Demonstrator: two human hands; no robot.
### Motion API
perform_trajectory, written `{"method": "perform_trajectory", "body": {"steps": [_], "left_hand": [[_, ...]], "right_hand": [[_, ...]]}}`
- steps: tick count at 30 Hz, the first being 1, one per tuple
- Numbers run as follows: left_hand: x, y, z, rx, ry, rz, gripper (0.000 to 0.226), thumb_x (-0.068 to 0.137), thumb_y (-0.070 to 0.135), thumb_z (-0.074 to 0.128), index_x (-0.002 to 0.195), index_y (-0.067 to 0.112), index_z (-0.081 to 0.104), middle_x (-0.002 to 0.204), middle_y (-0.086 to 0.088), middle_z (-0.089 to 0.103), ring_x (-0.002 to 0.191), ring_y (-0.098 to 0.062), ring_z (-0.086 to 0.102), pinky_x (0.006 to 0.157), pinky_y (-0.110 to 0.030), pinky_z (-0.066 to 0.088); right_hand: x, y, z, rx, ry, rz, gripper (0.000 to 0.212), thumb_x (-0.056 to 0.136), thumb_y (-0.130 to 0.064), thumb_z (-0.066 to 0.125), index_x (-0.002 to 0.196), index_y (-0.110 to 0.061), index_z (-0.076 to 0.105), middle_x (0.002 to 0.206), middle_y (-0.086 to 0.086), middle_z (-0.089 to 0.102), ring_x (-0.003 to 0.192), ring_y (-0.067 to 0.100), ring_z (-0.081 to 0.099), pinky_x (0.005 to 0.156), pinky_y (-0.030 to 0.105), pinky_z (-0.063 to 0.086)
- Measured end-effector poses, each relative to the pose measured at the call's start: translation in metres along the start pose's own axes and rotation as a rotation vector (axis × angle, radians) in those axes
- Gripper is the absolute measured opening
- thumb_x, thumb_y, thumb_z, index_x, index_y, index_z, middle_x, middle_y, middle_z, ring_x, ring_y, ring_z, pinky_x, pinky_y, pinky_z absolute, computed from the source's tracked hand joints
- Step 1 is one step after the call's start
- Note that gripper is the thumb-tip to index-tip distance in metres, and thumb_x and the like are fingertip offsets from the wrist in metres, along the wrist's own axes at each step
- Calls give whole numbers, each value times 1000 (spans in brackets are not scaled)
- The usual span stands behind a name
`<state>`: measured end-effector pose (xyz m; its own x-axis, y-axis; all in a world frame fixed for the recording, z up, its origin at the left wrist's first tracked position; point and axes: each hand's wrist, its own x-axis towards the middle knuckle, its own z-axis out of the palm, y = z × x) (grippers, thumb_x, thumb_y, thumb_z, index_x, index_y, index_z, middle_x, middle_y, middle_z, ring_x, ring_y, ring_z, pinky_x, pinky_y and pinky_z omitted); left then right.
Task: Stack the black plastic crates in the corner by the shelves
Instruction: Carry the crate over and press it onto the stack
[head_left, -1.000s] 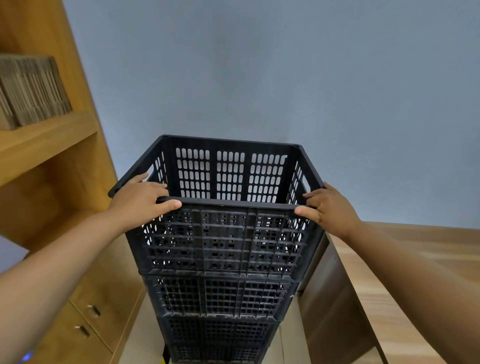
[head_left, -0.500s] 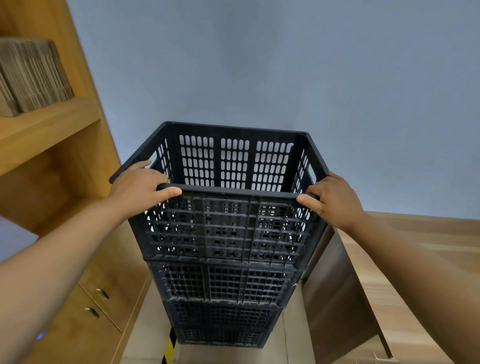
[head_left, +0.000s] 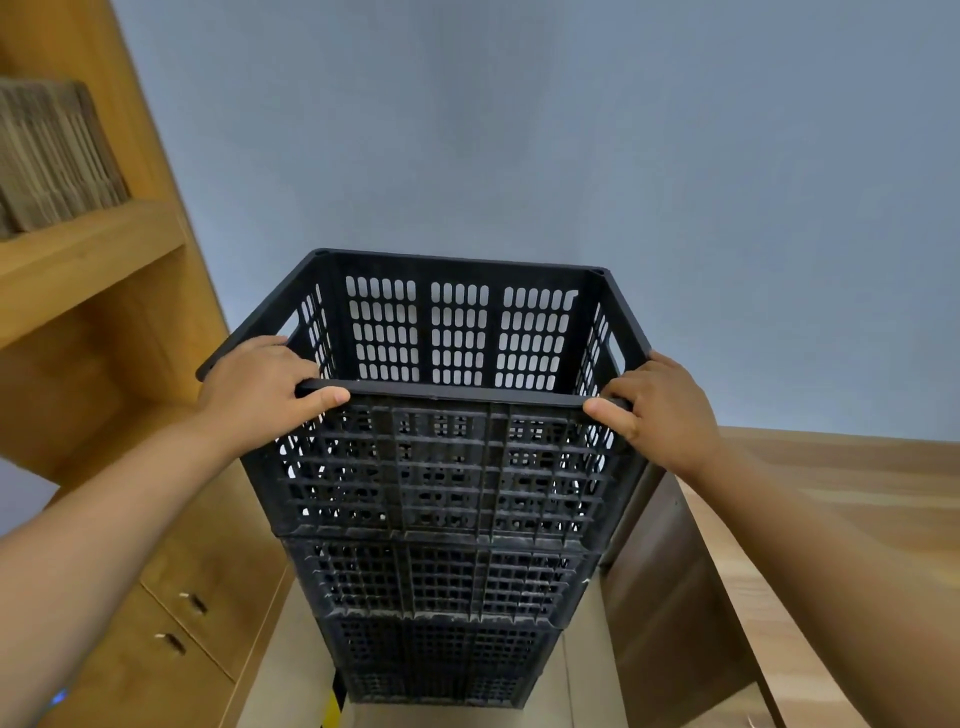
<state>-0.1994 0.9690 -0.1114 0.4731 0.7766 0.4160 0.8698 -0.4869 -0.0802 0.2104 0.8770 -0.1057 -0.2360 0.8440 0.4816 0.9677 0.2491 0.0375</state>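
A black slotted plastic crate (head_left: 441, 467) sits on top of a stack of black crates (head_left: 441, 623) that reaches down to the floor, between wooden shelves and a desk. My left hand (head_left: 260, 395) grips the top crate's near-left rim corner, thumb along the front edge. My right hand (head_left: 660, 410) grips the near-right rim corner the same way. The top crate is empty inside and looks level on the crate below. The foot of the stack is partly hidden.
Wooden shelves (head_left: 88, 244) with cardboard sheets (head_left: 52, 156) stand to the left, and cabinet drawers (head_left: 176, 623) sit below them. A wooden desk (head_left: 831, 499) with a brown side panel (head_left: 660, 597) stands close on the right. A grey wall is behind the stack.
The view has tilted down a little and shows more of the stack's lower crates. Both hands keep the same grip on the top crate's rim.
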Motion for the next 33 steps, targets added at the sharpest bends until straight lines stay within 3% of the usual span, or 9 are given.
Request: {"method": "perform_trajectory", "body": {"steps": [5,10,15,18,21,23,27,33], "left_hand": [[0,-4,0,-7,42,26,68,73,78,21,58,25,60,62,6,60,90,-21,60,87,-35,43],[-9,1,-1,-56,52,17,56,76,79,22,52,34,46,55,11,52,93,-20,61,96,-34,39],[-7,4,-6,-23,-47,22,77,74,80,12,68,25,64,63,9,61,91,-16,61,97,-27,31],[-3,-4,-13,-83,-105,65,78,79,76,4,77,30,67,77,7,69,90,-8,61,111,-32,23],[0,-20,-15,-27,-146,3,83,82,69,-4,105,34,67,116,5,67,120,-10,51,114,-36,11],[3,-27,-13,-19,-221,-56,79,79,69,-3,114,39,61,129,7,59,134,-11,36,115,-40,5],[8,-28,-11,-47,-329,-85,79,77,70,-7,125,45,51,141,11,48,140,-9,23,116,-42,2],[1,-27,-10,-38,-357,-111,86,73,74,-10,125,45,51,140,5,50,136,-7,32,115,-39,2]], "right_hand": [[0,-6,-2,-27,12,-6,52,87,-63,29,59,-28,55,51,-13,44,54,11,42,75,29,34],[-5,-2,0,-22,-30,21,59,87,-64,31,70,-22,69,61,-6,62,64,13,52,97,32,32],[-5,0,-2,-22,-83,41,71,82,-70,19,73,-21,70,65,-4,64,67,11,52,94,31,32],[-3,-2,-3,-43,-94,41,72,81,-69,17,75,-23,71,65,-5,64,67,10,51,93,30,32],[-1,-1,-3,-47,-103,34,72,81,-69,16,75,-24,71,65,-6,64,66,9,51,97,32,32],[1,-2,-4,-38,-115,40,70,81,-69,17,76,-25,72,65,-7,64,66,7,49,100,32,31],[4,-2,-4,-42,-131,43,72,80,-69,15,75,-24,71,66,-6,64,67,8,51,100,31,30],[-5,-4,-5,-63,-100,30,69,87,-66,16,76,-24,70,65,-6,63,68,10,52,91,29,34]]}}
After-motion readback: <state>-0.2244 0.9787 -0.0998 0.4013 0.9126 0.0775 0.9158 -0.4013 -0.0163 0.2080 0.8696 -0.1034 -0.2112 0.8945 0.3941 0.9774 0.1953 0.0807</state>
